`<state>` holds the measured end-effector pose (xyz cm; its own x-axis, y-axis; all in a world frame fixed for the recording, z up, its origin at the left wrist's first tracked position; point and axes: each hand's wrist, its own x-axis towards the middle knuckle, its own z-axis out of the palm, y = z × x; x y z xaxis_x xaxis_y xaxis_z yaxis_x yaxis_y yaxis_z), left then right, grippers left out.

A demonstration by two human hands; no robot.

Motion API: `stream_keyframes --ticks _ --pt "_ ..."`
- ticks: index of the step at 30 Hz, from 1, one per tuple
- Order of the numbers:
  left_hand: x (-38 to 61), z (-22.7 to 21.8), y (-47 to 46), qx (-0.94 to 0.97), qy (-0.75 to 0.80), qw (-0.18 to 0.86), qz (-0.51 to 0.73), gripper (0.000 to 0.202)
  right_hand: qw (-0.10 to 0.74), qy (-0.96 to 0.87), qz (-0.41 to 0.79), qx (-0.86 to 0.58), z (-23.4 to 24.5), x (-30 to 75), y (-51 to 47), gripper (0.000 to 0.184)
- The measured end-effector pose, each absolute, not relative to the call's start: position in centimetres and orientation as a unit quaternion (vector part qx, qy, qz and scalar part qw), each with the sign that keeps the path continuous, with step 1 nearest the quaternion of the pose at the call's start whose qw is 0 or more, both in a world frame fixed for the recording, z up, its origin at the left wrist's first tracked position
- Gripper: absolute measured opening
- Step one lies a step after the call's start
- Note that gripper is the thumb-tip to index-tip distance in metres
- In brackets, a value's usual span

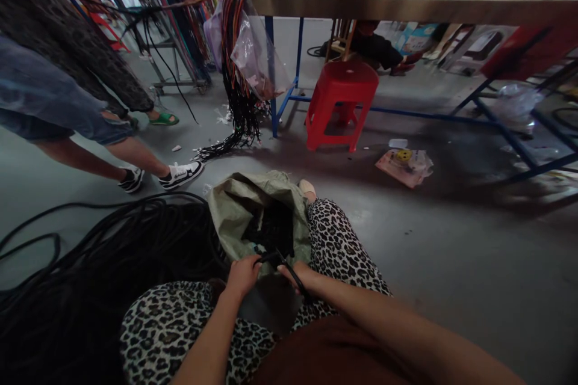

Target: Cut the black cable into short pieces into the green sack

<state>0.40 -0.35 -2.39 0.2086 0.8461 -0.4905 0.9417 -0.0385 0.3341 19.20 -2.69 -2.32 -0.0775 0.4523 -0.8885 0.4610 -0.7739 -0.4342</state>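
In the head view, my left hand [244, 274] is closed round a short black piece of cable [270, 257] over the near rim of a woven sack [226, 207]. My right hand [301, 277] grips dark-handled scissors [293, 280], whose tip meets the cable. The sack stands open between my knees, and dark pieces [275, 222] lie inside it. To the left of my left hand is a large heap of black cable [158, 246]. Shadow hides the exact shape of the blades.
Two people stand at the left, one in white-and-black shoes [180, 174]. A bundle of wires [232, 42] hangs off the table [406, 7] to the floor. A red stool [343, 96] stands ahead. Plastic packaging [404, 165] lies on the floor at the right.
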Motion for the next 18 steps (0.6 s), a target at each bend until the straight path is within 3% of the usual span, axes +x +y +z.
stream_keyframes --ticks 9,18 --pt "-0.1 -3.2 -0.2 0.705 0.641 0.301 -0.044 0.034 -0.014 0.313 -0.666 0.677 -2.5 19.3 -2.6 0.05" --pt "0.1 -3.0 -0.4 0.665 0.674 0.318 -0.055 0.036 -0.017 0.285 -0.667 0.689 -3.4 18.9 -2.3 0.043"
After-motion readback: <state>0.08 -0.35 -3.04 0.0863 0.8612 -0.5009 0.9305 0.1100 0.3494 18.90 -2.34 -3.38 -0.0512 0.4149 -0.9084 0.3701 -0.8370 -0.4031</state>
